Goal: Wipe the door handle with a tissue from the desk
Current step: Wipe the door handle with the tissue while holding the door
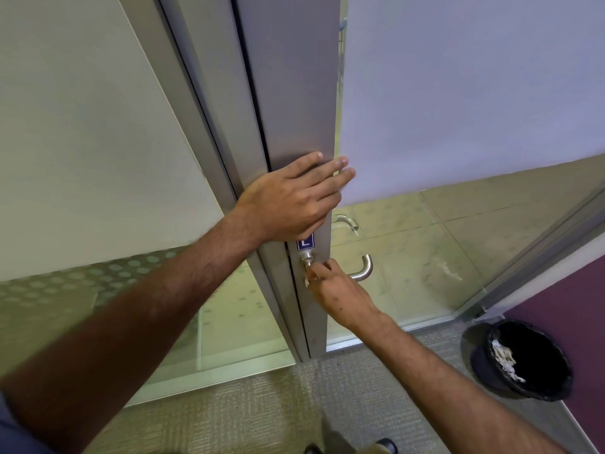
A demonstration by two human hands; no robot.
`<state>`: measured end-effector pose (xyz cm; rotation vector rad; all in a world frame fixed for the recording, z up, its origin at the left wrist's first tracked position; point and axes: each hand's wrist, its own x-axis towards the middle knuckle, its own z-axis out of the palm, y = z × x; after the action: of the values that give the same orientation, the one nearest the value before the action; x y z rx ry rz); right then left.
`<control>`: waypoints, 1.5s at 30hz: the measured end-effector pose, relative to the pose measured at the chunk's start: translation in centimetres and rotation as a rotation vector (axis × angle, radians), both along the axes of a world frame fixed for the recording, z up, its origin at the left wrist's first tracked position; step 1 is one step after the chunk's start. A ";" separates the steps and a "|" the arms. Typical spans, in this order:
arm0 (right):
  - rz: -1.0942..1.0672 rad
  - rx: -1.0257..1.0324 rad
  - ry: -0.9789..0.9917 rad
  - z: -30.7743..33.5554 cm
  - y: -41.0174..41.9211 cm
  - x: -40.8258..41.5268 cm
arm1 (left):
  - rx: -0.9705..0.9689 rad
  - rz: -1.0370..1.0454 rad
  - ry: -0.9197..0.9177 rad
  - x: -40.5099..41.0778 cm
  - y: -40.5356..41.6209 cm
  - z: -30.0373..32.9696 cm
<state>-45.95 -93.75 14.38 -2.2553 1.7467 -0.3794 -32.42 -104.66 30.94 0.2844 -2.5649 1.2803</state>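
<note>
A brushed-metal lever door handle (364, 269) sticks out of the grey door stile (294, 93), low in the middle of the view. My right hand (337, 290) is closed around a small white tissue (307, 279) and presses it against the handle's neck, just below the round rose. Only a sliver of the tissue shows between the fingers. My left hand (294, 198) lies flat on the door stile above the handle, fingers spread and holding nothing. A second handle (347, 221) shows through the glass on the far side.
The door has a frosted glass panel (458, 93) to the right and a glass wall (82, 142) to the left. A black waste bin (523, 362) with crumpled paper stands on the carpet at the lower right, beside a purple wall.
</note>
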 end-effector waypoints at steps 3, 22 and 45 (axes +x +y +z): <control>-0.006 -0.029 -0.019 -0.1 -0.1 -1.4 | -0.002 0.002 -0.005 -0.1 -0.1 0.1; -0.335 -0.147 -0.148 1.3 1.7 -4.1 | 0.007 -0.007 -0.007 0.0 -0.2 0.1; -0.764 0.437 -1.969 -4.9 0.5 -6.5 | 0.011 -0.006 0.018 0.0 -0.1 0.0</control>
<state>-52.50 -93.22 9.47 -0.1154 1.0119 -1.4129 -32.46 -104.76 30.93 0.2891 -2.5565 1.2558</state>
